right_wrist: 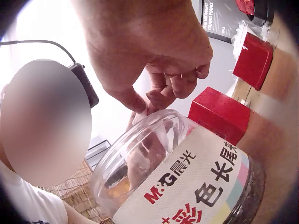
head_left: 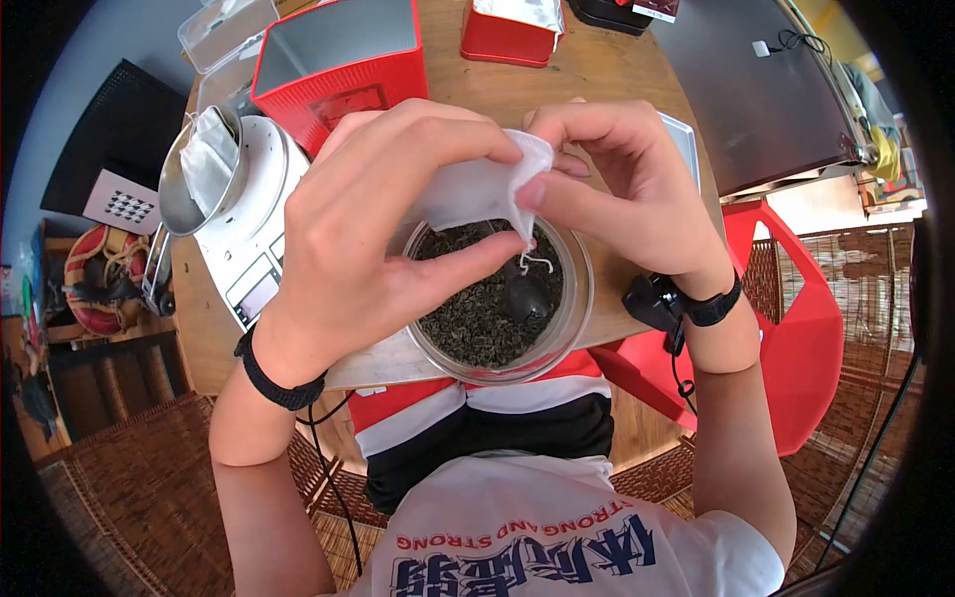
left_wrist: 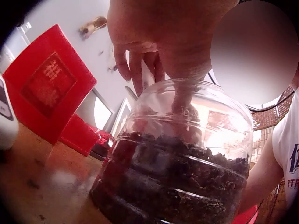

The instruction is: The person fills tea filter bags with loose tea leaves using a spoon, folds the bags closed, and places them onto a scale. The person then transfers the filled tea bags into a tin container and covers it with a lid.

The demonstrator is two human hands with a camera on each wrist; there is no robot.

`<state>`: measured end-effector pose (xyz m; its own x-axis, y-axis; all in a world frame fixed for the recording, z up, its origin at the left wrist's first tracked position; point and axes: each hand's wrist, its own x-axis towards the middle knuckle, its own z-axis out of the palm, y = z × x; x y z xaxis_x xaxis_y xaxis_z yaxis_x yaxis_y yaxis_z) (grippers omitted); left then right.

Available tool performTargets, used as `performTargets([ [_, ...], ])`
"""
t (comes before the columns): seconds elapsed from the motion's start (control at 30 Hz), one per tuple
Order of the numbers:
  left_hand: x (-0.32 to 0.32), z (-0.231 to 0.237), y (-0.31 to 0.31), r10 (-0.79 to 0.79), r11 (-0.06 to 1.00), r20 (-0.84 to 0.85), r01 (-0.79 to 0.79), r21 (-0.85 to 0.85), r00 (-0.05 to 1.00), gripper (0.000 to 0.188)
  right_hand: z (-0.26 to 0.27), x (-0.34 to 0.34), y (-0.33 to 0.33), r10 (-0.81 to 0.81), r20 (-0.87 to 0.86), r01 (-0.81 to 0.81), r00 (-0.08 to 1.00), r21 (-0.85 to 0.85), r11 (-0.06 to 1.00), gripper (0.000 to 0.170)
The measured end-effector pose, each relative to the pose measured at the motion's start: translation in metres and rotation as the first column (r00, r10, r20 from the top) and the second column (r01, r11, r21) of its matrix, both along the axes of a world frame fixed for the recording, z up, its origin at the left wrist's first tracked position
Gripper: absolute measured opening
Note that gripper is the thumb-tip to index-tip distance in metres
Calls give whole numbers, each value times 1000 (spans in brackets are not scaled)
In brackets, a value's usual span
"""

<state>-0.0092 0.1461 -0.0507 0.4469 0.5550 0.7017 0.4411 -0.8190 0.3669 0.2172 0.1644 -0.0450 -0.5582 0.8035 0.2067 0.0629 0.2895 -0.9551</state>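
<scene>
A white drawstring tea bag (head_left: 468, 191) hangs between both hands, its thin string (head_left: 537, 263) dangling below. My left hand (head_left: 363, 224) holds the bag, thumb low and fingers along the top. On the other side, my right hand (head_left: 637, 184) pinches the bag's edge between thumb and fingers. Directly beneath is a clear plastic jar (head_left: 582, 313), filled partway with dark dried leaves (head_left: 458, 323). A dark round scoop (head_left: 527, 297) lies on the leaves. In the right wrist view, a printed label (right_wrist: 187, 182) wraps the jar; the bag is mostly hidden there.
Left of the hands, a white scale (head_left: 261, 189) bears a metal bowl (head_left: 171, 174) with white bags (head_left: 211, 159) in it. Behind are an open red tin (head_left: 343, 60) and a smaller red box (head_left: 505, 45). A red chair (head_left: 811, 328) stands at right.
</scene>
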Motion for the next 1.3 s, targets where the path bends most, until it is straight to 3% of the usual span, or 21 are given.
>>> performTargets([
  [0.1,-1,1,0,4,1000,11,-4,-6,1000,56,-6,2,0,-29,-19,30,999,68,997,6],
  [0.17,-2,0,0,-1,1000,18,1,-4,1000,56,-5,3,-2,-44,-126,32,991,-103,994,6],
  [0.2,-3,-1,0,4,1000,21,-4,-8,1000,55,-4,5,-2,-45,-125,33,991,-102,994,6],
  [0.27,-4,0,1,11,1000,25,-11,-8,1000,55,1,7,2,34,-171,-86,985,-310,947,9],
  [0.4,-2,0,0,0,1000,62,2,-23,998,53,2,1,-3,-25,-176,-33,984,-318,948,9],
  [0.5,-2,-2,0,9,999,87,-6,-37,996,51,-3,2,4,-27,-75,14,997,-167,986,10],
  [0.57,-2,-3,0,18,999,92,-13,-51,996,50,-6,0,7,-89,-139,104,986,103,989,14],
  [0.6,-2,-2,-1,32,998,95,-27,-53,995,50,-5,1,8,-89,-138,103,986,101,989,14],
  [0.67,-3,-2,-1,46,998,97,-41,-51,994,49,0,5,11,-45,-50,59,998,300,952,26],
  [0.77,-4,-3,0,69,996,100,-63,-62,993,49,3,6,8,-57,13,50,998,320,946,18],
  [1.0,-2,-4,1,76,995,103,-69,-73,992,48,4,4,4,-59,-26,63,998,264,962,20],
  [1.07,-2,-4,0,78,993,101,-67,-102,992,48,4,5,7,-116,120,43,986,490,871,18],
  [1.2,-1,-3,2,54,997,82,-49,-66,995,49,2,2,8,-132,168,21,977,536,844,16],
  [1.3,-2,-4,0,63,996,94,-56,-76,994,49,-1,2,7,-132,93,73,987,475,877,15],
])
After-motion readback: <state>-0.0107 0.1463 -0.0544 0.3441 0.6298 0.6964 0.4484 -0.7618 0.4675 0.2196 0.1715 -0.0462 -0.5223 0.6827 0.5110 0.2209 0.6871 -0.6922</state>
